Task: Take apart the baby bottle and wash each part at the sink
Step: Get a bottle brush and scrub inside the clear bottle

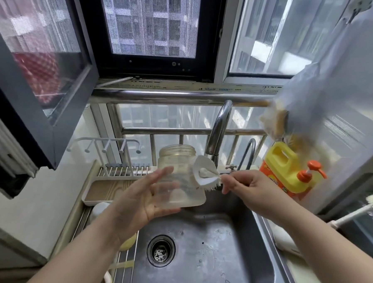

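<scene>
Nearest the viewer, the steel sink (pixel 209 259) lies below both forearms, its basin wet and its drain uncovered; no water shows running from the tap (pixel 218 128).

Above the basin, the left hand (pixel 141 200) cradles the clear bottle body (pixel 178 176), palm on its side, thumb under it and fingers extended round its far wall, so they are clamped loosely on the bottle. The bottle has no collar or teat on its threaded neck, so the taking apart looks done for this part.

Just to its right, the right hand (pixel 248 188) pinches the handle of a small brush (pixel 204 175), fingers closed together on it. The brush head rests against the outside of the bottle near its shoulder, and it carries a white floppy piece that I cannot identify.

My judgement: washing of the body is in hand, with rinsing and the other parts left. A whitish rounded piece (pixel 100 207) on the left bench may be one of them.

Further back, a yellow detergent jug (pixel 288 170) stands beside the tap.
</scene>
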A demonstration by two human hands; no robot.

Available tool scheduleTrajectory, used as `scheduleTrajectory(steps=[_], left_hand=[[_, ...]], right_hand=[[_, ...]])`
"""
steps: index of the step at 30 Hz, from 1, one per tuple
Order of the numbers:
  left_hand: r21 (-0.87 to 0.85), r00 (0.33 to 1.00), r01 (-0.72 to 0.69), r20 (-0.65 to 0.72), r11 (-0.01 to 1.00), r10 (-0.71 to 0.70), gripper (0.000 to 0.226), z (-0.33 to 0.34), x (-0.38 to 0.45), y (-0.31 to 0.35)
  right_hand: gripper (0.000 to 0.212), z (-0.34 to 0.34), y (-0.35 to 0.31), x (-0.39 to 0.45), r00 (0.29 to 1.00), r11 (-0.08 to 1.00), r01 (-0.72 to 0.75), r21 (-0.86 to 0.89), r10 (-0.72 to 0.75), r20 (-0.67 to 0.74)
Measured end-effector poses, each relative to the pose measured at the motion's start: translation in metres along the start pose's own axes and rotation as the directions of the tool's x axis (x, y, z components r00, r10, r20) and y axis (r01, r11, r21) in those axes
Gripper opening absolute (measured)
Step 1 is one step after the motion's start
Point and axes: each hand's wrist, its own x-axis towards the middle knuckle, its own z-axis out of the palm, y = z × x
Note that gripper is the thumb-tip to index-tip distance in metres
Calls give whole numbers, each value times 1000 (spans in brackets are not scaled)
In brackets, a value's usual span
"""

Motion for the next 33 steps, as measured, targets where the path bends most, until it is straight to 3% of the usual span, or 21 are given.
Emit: scheduleTrajectory(steps=[5,9,11,13,15,18,20,22,24,27,33], left_hand=[[84,994,-25,107,996,15,84,10,-2,-4],[136,995,-32,96,990,19,86,2,-5,-5],[112,994,-19,105,994,7,90,2,-7,-5],[79,993,-19,122,997,9,94,7,-7,-4],[27,989,-34,144,999,30,93,11,-5,-2],[18,989,-38,143,999,35,84,5,-8,0],[26,984,-9,177,1000,5,87,3,-11,-2],[5,986,13,163,1000,-14,95,6,-9,-4],[-22,988,-3,151,1000,7,94,9,-6,-2],[-37,991,-23,131,999,27,98,1,-6,1],[-112,990,-10,138,994,26,96,8,-6,-2]], right_hand=[[49,12,-10,-4,998,1000,21,0,-21,52],[44,5,-5,-16,987,995,28,-94,-13,163],[42,-7,1,-11,1000,992,4,-124,0,30],[40,-6,-4,-5,998,999,27,-23,-28,-59],[42,5,-16,-6,996,996,85,29,-86,29],[44,6,-13,-14,983,993,104,-52,-95,157],[43,-6,-5,-7,997,995,54,-86,-48,63],[40,-5,-8,1,998,999,50,-1,-50,-27],[37,4,-16,2,994,993,106,57,-107,24],[38,9,-11,-11,972,993,116,-9,-112,205],[46,-1,8,0,998,999,53,6,-53,18]])
